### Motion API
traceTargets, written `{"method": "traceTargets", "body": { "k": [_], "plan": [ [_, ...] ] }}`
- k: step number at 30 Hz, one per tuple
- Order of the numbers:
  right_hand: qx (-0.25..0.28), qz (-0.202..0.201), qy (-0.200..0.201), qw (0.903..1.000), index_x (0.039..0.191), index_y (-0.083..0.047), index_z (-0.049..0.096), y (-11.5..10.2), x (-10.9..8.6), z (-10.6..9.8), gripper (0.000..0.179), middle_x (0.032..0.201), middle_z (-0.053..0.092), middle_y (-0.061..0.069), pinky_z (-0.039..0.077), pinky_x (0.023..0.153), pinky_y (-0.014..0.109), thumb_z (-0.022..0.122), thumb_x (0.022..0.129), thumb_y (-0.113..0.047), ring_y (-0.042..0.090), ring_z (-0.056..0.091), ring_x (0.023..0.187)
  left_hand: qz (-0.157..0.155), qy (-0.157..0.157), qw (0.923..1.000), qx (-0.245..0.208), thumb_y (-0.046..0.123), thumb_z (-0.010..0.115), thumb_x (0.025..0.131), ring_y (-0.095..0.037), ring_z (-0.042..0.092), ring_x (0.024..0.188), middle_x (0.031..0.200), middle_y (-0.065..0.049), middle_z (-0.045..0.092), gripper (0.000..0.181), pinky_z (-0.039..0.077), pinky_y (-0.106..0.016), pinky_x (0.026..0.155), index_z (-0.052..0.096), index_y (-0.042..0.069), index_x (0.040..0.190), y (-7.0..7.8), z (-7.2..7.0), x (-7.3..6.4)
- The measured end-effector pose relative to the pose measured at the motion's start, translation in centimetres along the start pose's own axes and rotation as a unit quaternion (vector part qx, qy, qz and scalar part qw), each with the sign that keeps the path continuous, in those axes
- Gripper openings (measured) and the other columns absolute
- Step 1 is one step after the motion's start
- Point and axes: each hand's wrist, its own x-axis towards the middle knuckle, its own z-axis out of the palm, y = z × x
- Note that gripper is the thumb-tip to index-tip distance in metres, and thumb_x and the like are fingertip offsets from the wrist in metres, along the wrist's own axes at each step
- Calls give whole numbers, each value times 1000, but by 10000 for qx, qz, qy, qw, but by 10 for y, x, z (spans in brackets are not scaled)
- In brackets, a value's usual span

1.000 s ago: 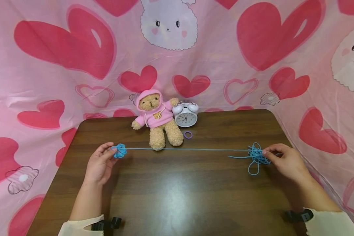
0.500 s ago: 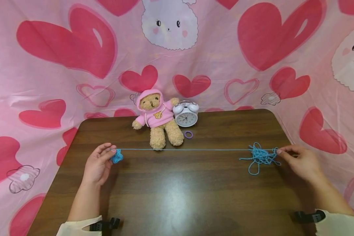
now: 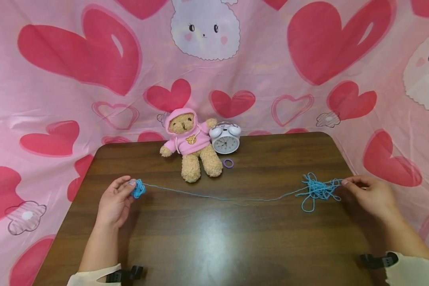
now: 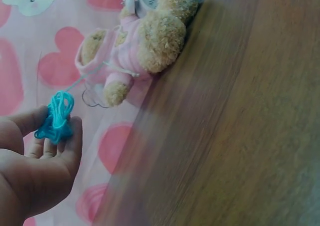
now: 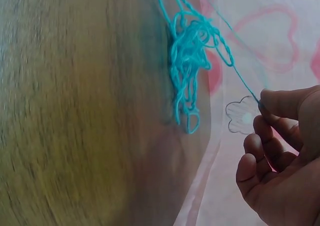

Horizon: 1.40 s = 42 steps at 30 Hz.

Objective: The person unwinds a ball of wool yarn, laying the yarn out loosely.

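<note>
Between thumb and fingers my left hand (image 3: 115,200) holds a small wound bundle of blue yarn (image 4: 61,117), above the table's left side. A single slack strand (image 3: 203,196) runs from it across to a loose blue yarn tangle (image 3: 319,190) on the right. My right hand (image 3: 373,196) pinches a thin strand beside that tangle. In the right wrist view, thumb and index finger meet on the strand, the other fingers are bent, and the tangle (image 5: 192,51) shows several loops and loose ends.
A teddy bear (image 3: 188,139) in a pink hoodie sits at the back of the brown table (image 3: 207,238). Touching its arm is a white alarm clock (image 3: 225,139), with a purple ring (image 3: 228,163) in front. A pink heart-printed cloth (image 3: 264,59) hangs behind.
My right hand has moved right, drawing a strand out of the tangle. My left hand has shifted slightly left. The strand between the hands, taut before, now sags.
</note>
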Motion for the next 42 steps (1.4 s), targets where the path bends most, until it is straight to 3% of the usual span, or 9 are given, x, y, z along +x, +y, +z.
{"method": "traceTargets", "body": {
  "k": [3,6,10,13,17,21,28,33,42],
  "plan": [
    [-139,92,-87,9998,106,0,76,4,2,0,31,81,70,-18,43,58,17,72,98,-29,-15,46,71,13,65,10000,-41,0,63,102,-10,68,86,96,1,72,16,57,-22,72,63,11,112,1,-2,0],
    [-291,92,-200,9993,108,1,76,7,4,0,33,88,76,4,43,57,21,72,98,-31,-13,45,72,18,44,9999,-89,-1,62,102,-11,68,86,97,0,72,16,58,-22,72,64,11,111,2,-3,-1],
    [-401,43,-397,9984,109,1,76,14,6,2,33,100,75,22,42,58,24,70,99,-30,-12,44,75,13,10,9999,-134,-2,61,102,-12,68,87,98,-1,72,16,57,-22,71,65,11,110,1,-2,-1],
    [-462,59,-526,9975,109,1,76,19,8,5,33,104,74,24,42,60,26,69,100,-30,-6,48,78,12,23,9999,-116,-2,61,102,-11,67,87,97,0,72,16,56,-22,71,66,12,110,0,-1,-1],
    [-514,107,-741,9959,108,3,75,25,8,10,32,105,72,27,43,66,34,68,101,-28,22,62,85,33,-40,9999,-113,-2,61,102,-10,67,87,97,1,72,17,56,-22,71,66,12,109,-2,2,0],
    [-622,198,-1089,9919,108,4,73,26,8,10,33,103,71,29,44,67,39,66,102,-27,43,63,89,50,-179,9997,-133,-3,58,103,-10,70,88,97,1,73,19,57,-22,73,67,13,108,-5,4,-1],
    [-808,471,-1621,9823,117,10,67,23,10,3,45,112,67,36,50,74,52,61,104,-32,53,61,97,-71,-290,9994,-164,-3,59,103,-11,70,88,98,0,73,17,58,-23,73,65,13,109,-9,10,1],
    [-923,482,-1708,9798,121,10,66,22,11,-1,48,117,64,38,49,79,61,58,105,-35,56,59,101,-92,-268,9996,-53,0,60,103,-12,69,88,98,0,72,15,58,-23,74,63,12,111,-9,12,2],
    [-616,86,-1181,9911,117,3,72,6,10,10,39,110,72,29,48,71,42,64,103,-33,48,64,98,-97,-339,9994,35,1,60,104,-10,71,91,100,1,73,14,58,-23,75,62,11,113,-9,15,1]
  ]
}}
